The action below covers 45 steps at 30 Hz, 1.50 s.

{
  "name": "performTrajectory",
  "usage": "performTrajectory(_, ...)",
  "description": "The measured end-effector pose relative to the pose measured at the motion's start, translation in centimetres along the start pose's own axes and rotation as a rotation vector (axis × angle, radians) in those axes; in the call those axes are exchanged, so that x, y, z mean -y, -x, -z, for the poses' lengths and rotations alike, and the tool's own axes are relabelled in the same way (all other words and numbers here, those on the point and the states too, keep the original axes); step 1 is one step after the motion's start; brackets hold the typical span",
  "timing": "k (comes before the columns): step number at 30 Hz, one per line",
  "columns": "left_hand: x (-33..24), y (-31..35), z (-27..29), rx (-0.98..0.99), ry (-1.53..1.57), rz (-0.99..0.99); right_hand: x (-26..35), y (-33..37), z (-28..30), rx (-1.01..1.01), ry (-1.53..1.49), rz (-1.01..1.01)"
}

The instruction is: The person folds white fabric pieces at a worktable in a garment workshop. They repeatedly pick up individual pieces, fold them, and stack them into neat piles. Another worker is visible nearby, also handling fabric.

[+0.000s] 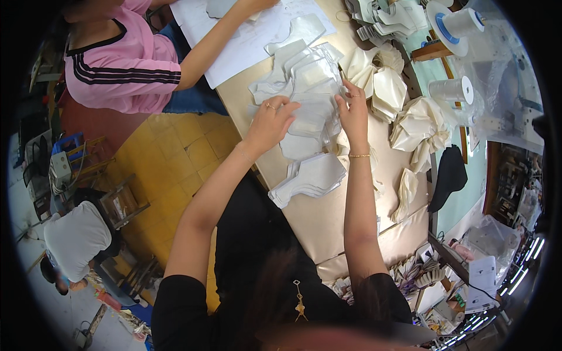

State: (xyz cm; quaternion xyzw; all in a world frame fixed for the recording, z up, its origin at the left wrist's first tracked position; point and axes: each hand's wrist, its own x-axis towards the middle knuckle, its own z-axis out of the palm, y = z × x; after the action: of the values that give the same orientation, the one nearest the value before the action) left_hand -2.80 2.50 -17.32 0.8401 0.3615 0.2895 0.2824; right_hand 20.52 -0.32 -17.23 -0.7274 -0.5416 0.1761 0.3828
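Nearest the camera is the person's own black top, with a small gold pendant [299, 304] hanging at the chest, and from it both bare forearms reach up onto the beige tabletop [328, 225]. The left hand [270, 120], a ring on one finger, lies with its fingers curled over the left edge of a translucent white cut piece [310, 120]. The right hand [353, 111], a gold bracelet [359, 155] at the wrist, pinches the right edge of the same piece with its fingertips. So both hands are closed on that one sheet, one at either side, and it sits on top of a loose spread of similar pieces [298, 64] on the tabletop, about the middle of the picture.

Just below the hands, closer to the person, lies a neat stack of white shaped pieces [310, 178]. To the right of the right hand are crumpled bundles of cream fabric [380, 82], with another bundle [418, 131] further right and a black cloth [449, 175] hanging over the tabletop's far edge. Two large white thread spools [459, 23] stand at the upper right.

At the upper left a second person in a pink top with dark stripes [117, 64] rests an arm on a large white paper sheet [246, 41]. The floor [175, 158] to the left is yellow tile.
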Motion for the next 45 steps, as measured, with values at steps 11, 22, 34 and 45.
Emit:
performTrajectory(11, -2.4, 2.6, 2.8, 0.207, -0.109, -0.148, 0.8, -0.2, 1.4, -0.101, 0.008, 0.031)
performTrajectory(22, -5.3, 8.1, 6.5, 0.119, 1.571, 1.058, 4.6, 7.9, 4.6, 0.474, -0.700, -0.362)
performTrajectory(34, -9.0, 15.0, 4.4, 0.795, 1.592, 1.233, 7.4, 17.8, 7.6, 0.808, -0.337, -0.538)
performTrajectory(45, -9.4, 13.3, 1.0, 0.720, 1.058, 0.959, 4.8, 20.6, 9.5, 0.512, -0.328, -0.516)
